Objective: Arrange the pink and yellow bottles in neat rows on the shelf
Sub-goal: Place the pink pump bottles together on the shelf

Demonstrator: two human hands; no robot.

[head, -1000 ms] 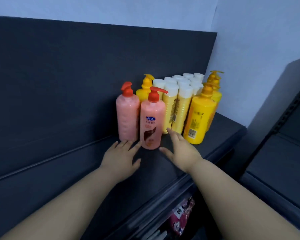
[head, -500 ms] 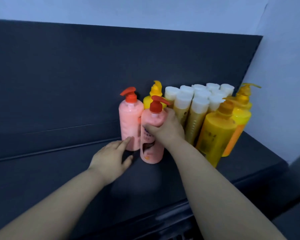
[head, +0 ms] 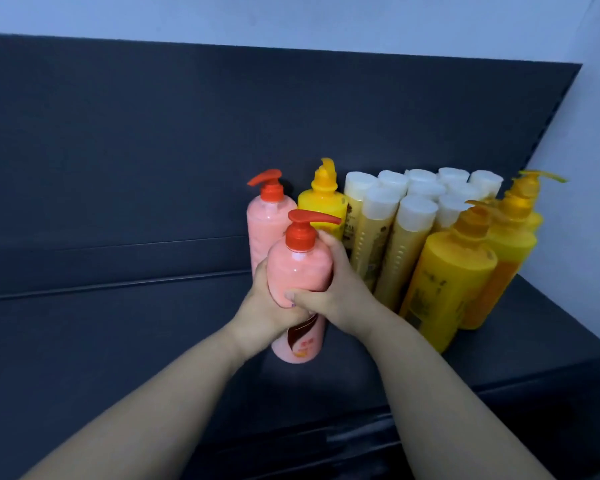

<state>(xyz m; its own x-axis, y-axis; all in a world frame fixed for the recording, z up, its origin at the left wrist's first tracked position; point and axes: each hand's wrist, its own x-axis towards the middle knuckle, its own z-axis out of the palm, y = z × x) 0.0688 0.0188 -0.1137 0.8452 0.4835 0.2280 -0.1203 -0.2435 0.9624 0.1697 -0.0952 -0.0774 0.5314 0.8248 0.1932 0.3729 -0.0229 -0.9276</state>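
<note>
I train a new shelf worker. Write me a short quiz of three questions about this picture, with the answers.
1. True or false: the left hand and the right hand both grip the front pink plastic bottle with a red pump.
2. What stands just behind that bottle? A) a second pink pump bottle B) a green glass jar C) a blue box
3. Fill in: the slim yellow bottles in the group have ___ flat caps.
Key: 1 true; 2 A; 3 white.
</note>
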